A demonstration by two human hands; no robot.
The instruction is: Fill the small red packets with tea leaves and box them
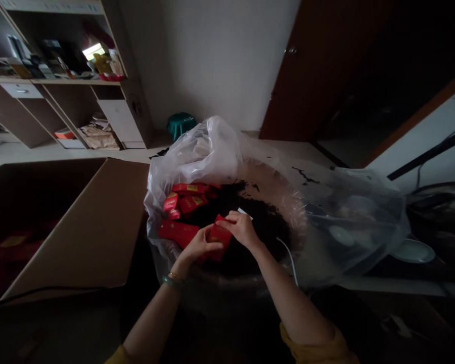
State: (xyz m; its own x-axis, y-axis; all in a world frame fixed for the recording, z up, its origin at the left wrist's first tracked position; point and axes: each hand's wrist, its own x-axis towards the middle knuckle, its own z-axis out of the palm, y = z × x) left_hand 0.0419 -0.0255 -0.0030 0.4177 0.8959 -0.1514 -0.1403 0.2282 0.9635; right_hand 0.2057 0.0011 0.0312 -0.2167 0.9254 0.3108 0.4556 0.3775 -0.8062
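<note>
A small red packet (220,235) is held between my two hands over a heap of dark, loose, leaf-like material (265,222). My left hand (197,247) grips its left side, thumb across the front. At its top edge, the fingers of my right hand (240,228) pinch it. The heap lies in a round basin lined with a clear plastic bag (216,146). Several red packets with gold print (192,203) rest on the heap's left side, and a flat red piece (178,232) lies near my left hand. Something white (245,214) shows just beyond my right hand.
An open cardboard box (87,227) stands at left, with red items inside in shadow. A thin white curved strip (288,258) sticks up at the basin's right. Behind are a shelf unit (134,106), a green bag (181,125) and a brown door (307,76).
</note>
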